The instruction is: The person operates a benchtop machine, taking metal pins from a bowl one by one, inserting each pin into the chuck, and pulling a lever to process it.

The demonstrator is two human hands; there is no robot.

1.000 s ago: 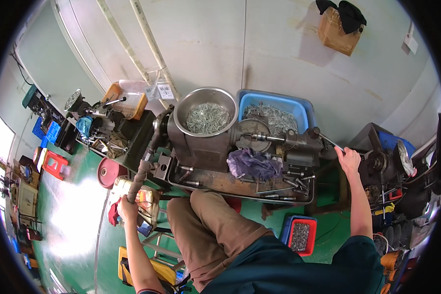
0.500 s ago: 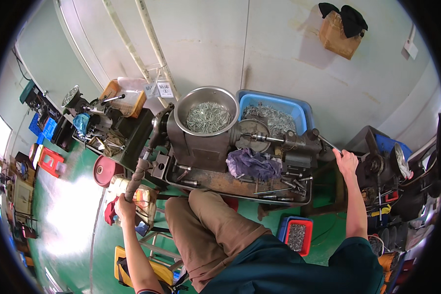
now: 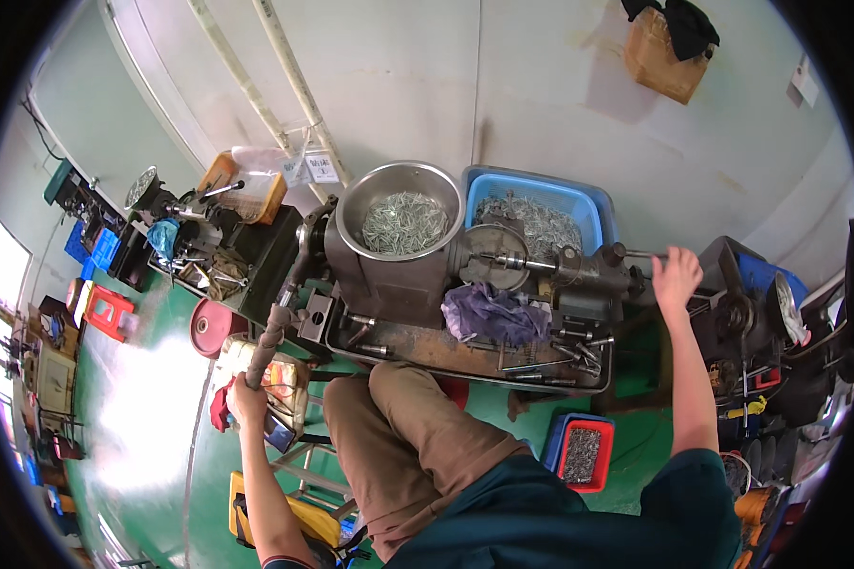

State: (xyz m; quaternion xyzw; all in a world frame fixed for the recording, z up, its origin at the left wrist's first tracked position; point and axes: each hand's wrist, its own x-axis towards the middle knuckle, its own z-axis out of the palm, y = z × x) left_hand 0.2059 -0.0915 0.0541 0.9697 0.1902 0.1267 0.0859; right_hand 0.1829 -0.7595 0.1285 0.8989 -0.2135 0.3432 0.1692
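My left hand [image 3: 248, 402] is closed round the lower end of a long wrapped lever [image 3: 271, 337] at the left of a small bench lathe [image 3: 389, 293]. At the lathe's right end, my right hand [image 3: 676, 277] holds the tip of a thin metal lever [image 3: 643, 253], which lies almost level; the fingers partly hide its end. A steel bowl [image 3: 347, 214] full of small metal pins sits on top of the machine. Beside the round plate [image 3: 496, 248] a purple rag [image 3: 495, 315] is draped at the front. Metal tools [image 3: 541, 377] lie in the tray below.
Behind the lathe stands a blue bin [image 3: 595, 223] of metal parts. A red bin [image 3: 598, 483] with small parts is on the floor below. Another machine [image 3: 731, 318] stands close on the right, a second lathe [image 3: 199, 211] on the left. A yellow stool [image 3: 304, 520] is by my left arm.
My right hand has moved up and slightly right, swinging the thin lever from a downward slant to nearly level. My left hand stays on the wrapped lever. The view has shifted slightly.
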